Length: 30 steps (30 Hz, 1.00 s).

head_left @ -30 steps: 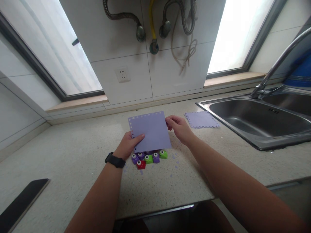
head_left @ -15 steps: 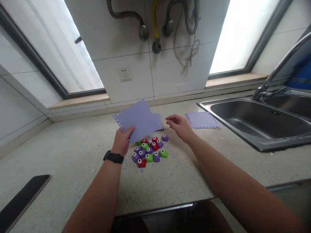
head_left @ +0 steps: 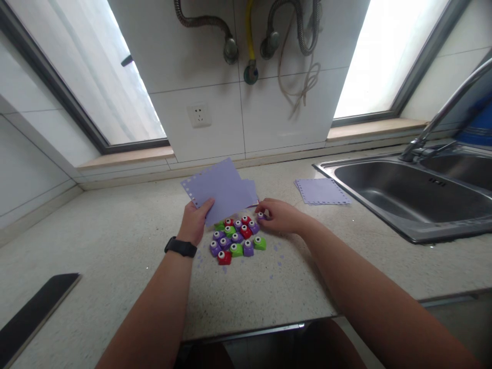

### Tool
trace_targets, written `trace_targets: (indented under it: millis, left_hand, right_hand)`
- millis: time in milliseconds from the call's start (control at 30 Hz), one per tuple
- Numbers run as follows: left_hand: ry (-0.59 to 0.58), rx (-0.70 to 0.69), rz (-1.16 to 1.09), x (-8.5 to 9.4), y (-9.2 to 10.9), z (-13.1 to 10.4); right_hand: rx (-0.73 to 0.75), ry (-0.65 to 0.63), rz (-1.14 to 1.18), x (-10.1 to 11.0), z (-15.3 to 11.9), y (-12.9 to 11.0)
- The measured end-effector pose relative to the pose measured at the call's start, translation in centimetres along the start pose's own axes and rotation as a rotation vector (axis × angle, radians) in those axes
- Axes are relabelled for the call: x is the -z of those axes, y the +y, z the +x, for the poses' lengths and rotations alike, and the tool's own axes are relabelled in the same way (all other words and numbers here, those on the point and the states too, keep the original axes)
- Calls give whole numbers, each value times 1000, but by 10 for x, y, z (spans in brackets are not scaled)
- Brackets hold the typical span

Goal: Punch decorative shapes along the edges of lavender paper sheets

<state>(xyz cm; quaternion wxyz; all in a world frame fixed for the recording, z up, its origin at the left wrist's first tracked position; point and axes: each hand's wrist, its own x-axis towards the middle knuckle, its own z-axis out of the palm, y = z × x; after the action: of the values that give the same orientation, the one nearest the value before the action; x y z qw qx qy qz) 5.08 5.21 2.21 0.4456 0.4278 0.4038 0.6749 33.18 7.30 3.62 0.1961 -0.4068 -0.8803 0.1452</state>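
A purple sheet (head_left: pixel 221 187) with holes punched along its left and upper edges is pinched in my left hand (head_left: pixel 195 221), thumb on top. Below it lies a cluster of small red, green and purple punches (head_left: pixel 237 238) on the counter. My right hand (head_left: pixel 277 216) has its fingers closed around a purple punch (head_left: pixel 261 216) at the cluster's upper right, which still rests at counter level. Behind the held sheet, more purple paper (head_left: pixel 250 190) shows in part.
A stack of purple sheets with punched edges (head_left: pixel 323 191) lies at the right, beside the steel sink (head_left: pixel 403 195). Purple paper scraps dot the speckled counter (head_left: pixel 115 246). A black flat object (head_left: pixel 38 307) sits at the left front.
My right hand has moved down and left onto the separate purple punch and closed around it. My left hand still holds the sheet in nearly the same place.
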Motion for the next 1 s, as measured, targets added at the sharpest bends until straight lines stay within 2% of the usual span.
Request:
trace_targets:
  millis: [433,800,1000]
  left_hand:
    - [-83,73,58,-2,4,-4]
    - [-114,76,92,-3,6,-7]
    - [-117,73,101,-3,6,-7]
  right_hand:
    - [-240,90,-114,-6,6,10]
    - [-220,139,-77,-10,7,15]
    - [-183,238,-32,-6,8,8]
